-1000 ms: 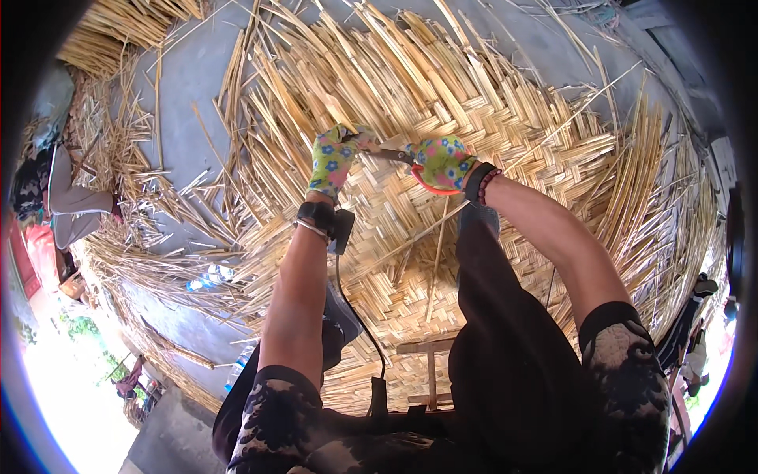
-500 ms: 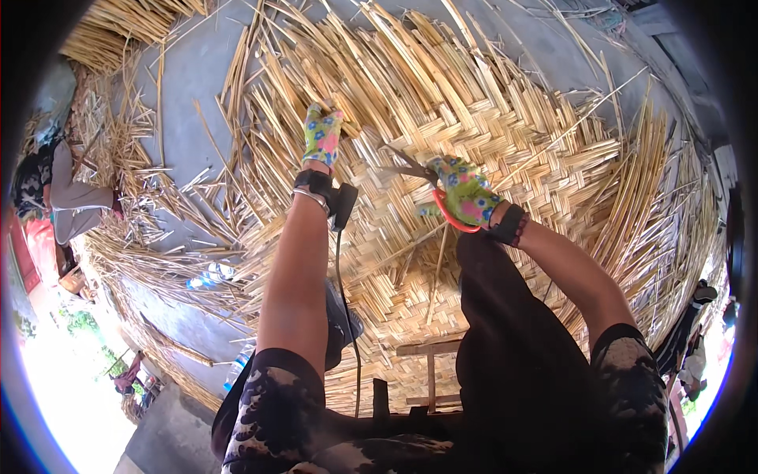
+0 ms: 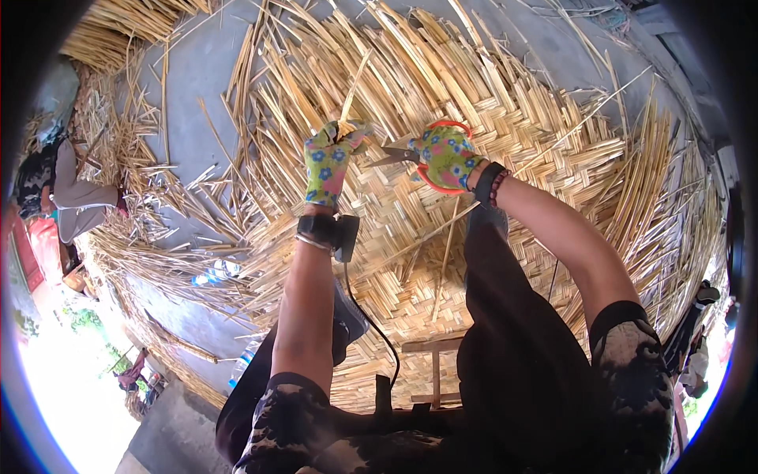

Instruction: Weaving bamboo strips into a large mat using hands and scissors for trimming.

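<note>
Both hands wear green gloves with a blue and pink flower pattern. My left hand (image 3: 325, 162) is closed around a pale reed strip (image 3: 355, 83), which sticks up and away past the fingers. In my right hand (image 3: 444, 156) is a pair of scissors (image 3: 396, 156) with orange-red handles. Their dark blades point left, toward the left hand, and look nearly together. A small gap lies between blade tips and left glove. Beneath both hands spreads a large woven reed mat (image 3: 489, 130) in a herringbone pattern, with long loose ends at its far side.
Loose reeds (image 3: 150, 205) litter the grey floor (image 3: 197, 71) at left. A reed bundle (image 3: 130, 28) lies at the far left. A plastic bottle (image 3: 215, 273) rests among the reeds. Another person (image 3: 83, 193) sits at the left edge. A small wooden stool (image 3: 434, 371) shows between my legs.
My left hand has come back toward me from the mat's loose ends, now with a reed strip raised in it. My right hand moved slightly left and away; the scissor blades have drawn together.
</note>
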Motion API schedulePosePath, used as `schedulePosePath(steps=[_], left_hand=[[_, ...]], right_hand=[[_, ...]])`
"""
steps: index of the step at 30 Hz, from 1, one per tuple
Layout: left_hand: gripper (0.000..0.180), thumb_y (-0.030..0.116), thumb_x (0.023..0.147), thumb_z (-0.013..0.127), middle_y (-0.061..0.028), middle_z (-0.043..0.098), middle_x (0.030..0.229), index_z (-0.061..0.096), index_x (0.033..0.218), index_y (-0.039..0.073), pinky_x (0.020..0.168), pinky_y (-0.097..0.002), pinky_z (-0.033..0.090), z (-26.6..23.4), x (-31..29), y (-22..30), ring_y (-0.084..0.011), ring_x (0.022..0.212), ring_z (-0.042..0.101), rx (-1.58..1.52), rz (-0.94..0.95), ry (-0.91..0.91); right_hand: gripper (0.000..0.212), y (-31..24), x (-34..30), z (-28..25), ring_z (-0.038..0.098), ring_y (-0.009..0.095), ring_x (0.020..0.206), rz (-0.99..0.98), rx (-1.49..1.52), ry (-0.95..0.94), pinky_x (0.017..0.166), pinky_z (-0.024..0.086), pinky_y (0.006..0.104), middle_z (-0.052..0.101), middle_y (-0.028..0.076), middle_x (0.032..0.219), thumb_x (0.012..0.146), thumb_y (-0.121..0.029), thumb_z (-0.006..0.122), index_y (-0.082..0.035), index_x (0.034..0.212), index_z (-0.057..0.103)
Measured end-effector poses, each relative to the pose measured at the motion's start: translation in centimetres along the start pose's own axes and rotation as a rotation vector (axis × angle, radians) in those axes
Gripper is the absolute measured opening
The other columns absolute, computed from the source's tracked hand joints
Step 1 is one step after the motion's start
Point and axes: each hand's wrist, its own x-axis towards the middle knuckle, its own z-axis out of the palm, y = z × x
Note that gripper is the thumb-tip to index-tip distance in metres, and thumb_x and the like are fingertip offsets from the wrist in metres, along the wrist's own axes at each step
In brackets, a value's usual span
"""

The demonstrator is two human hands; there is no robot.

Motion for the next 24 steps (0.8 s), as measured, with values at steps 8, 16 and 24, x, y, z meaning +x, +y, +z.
schedulePosePath(steps=[8, 16, 24], left_hand=[[0.021, 0.002, 0.079, 0.067, -0.0052, 0.067, 0.089, 0.064, 0.099, -0.002, 0.066, -0.0239, 0.051, 0.4, 0.1, -0.7, -0.0108, 0.075, 0.062, -0.059, 0.036, -0.009], [0.018, 0.003, 0.079, 0.067, -0.0042, 0.066, 0.087, 0.066, 0.097, 0.000, 0.067, -0.0227, 0.049, 0.8, 0.0, -0.5, -0.0101, 0.075, 0.060, -0.119, 0.035, 0.030], [0.012, 0.009, 0.082, 0.065, 0.0002, 0.064, 0.083, 0.065, 0.093, 0.004, 0.067, -0.0217, 0.045, 1.4, -3.2, 4.6, -0.0070, 0.075, 0.056, -0.058, 0.158, 0.160]], right_hand=[[0.037, -1.7, 1.5, -3.5, 0.060, 0.029, 0.094, -0.075, -0.031, -0.027, 0.077, 0.049, 0.0382, 0.061, 0.011, 0.108, 0.083, -0.020, 0.047, -0.012, 0.118, 0.054], [0.021, -3.7, 0.0, -5.6, 0.063, 0.032, 0.071, 0.040, 0.007, -0.057, 0.060, 0.048, 0.0432, 0.065, 0.013, 0.079, 0.084, -0.022, 0.046, -0.012, 0.094, 0.061], [0.020, -5.2, -8.0, -5.4, 0.060, 0.033, 0.069, 0.250, 0.176, 0.299, 0.060, 0.047, 0.0443, 0.060, 0.012, 0.073, 0.081, -0.030, 0.051, -0.014, 0.091, 0.057]])
